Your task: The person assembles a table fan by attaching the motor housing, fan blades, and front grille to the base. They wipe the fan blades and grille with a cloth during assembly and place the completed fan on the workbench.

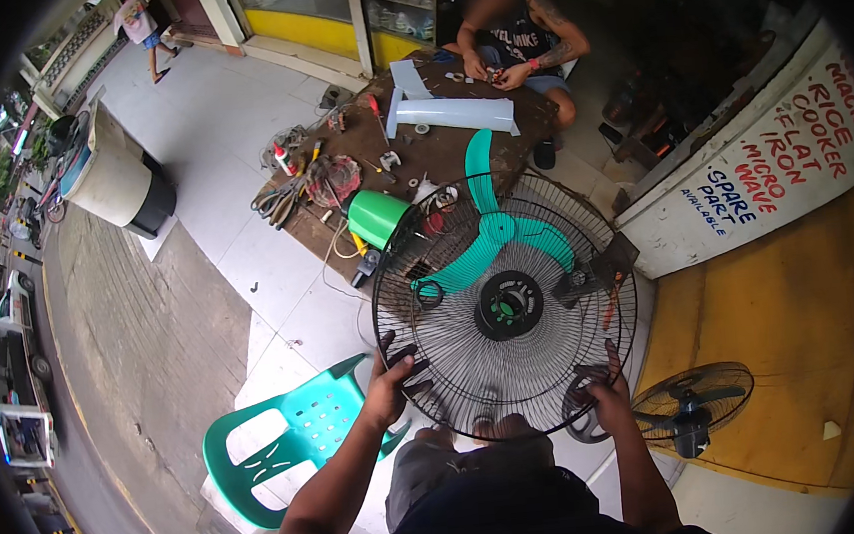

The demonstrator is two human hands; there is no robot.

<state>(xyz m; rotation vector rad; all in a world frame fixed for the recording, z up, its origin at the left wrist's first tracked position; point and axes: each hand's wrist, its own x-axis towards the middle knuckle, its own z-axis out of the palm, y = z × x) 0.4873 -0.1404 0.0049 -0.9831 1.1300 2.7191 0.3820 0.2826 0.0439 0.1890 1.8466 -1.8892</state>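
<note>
A large round black wire fan guard (455, 365) is held out in front of me at about waist height. Its rim is gripped on the left by my left hand (386, 389), with fingers through the wires. My right hand (607, 393) grips the right side of the rim. At the guard's middle is a dark hub ring (508, 305). A turquoise three-bladed fan blade (497, 229) shows through the wires, one blade reaching past the far rim. Whether it touches the guard, I cannot tell.
A brown worktable (352, 137) beyond bears tools, a green cylinder (377, 218) and pale panels (455, 114). At its far side a person (525, 48) sits handling small parts. A green plastic chair (304, 427) stands left; a black fan (694, 412) stands right beside a lettered signboard (760, 170).
</note>
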